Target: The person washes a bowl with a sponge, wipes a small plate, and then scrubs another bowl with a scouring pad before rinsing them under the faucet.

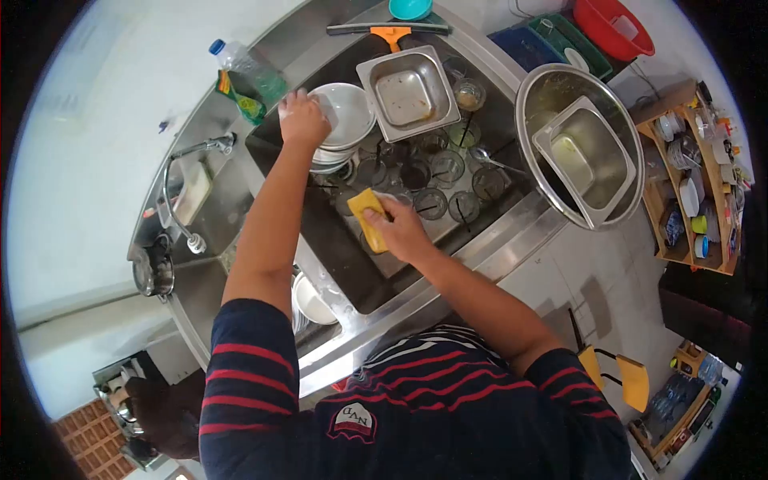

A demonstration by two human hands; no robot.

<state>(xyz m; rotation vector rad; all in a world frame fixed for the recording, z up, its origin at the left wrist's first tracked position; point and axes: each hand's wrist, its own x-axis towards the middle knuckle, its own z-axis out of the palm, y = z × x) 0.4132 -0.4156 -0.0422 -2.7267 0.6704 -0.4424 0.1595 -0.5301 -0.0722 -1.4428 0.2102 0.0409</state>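
Observation:
My left hand point(304, 120) reaches to the rim of the top white plate point(348, 116) on a stack in the sink; its fingers are curled over the edge. In my right hand point(398, 230) is a yellow sponge point(368, 221), held above the sink floor. Several glasses point(447, 166), some with dark straws, stand in the sink beyond this hand. A steel pan point(408, 92) rests at the sink's far side, right of the plates. One spoon point(496, 160) lies across the glasses.
A large steel bowl point(524, 120) holding another steel pan point(590, 156) sits at the right. On the back ledge are a bottle point(248, 68), a green packet point(240, 98) and an orange squeegee point(390, 35). A faucet point(168, 188) stands left.

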